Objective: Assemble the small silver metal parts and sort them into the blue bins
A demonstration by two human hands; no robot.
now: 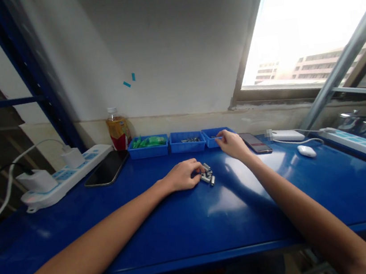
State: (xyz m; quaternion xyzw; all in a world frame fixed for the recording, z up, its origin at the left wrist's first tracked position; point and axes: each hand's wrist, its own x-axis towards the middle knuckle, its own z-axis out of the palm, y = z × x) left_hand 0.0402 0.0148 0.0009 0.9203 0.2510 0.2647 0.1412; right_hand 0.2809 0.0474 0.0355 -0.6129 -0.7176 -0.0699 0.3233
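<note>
We record a glossy blue metal worktable point(238, 201) set against a white wall below a window. Our left hand point(183, 176) rests on the tabletop near its middle, fingers curled loosely around the near side of a small heap of short silver metal cylinders point(207, 175); the fingertips touch the heap, though we cannot tell whether any piece is actually pinched. Our right hand point(233, 144) reaches farther back to the near rim of the right blue plastic tray point(212, 136), thumb and forefinger drawn together on a thin small piece too small to identify. The heap lies on the bare table between the two hands, just in front of the trays. Along the wall we list three shallow trays in a row: the left blue plastic tray point(148, 147) holding green parts, the middle blue plastic tray point(186, 142) holding small silver parts, then the right one. Left of them stand an amber drink bottle with a red label point(118, 129), a black phone lying flat point(107, 168), and a white power strip with chargers point(60, 176). To the right lie a second dark phone point(255, 142) and a white earbud case point(306, 151).
</note>
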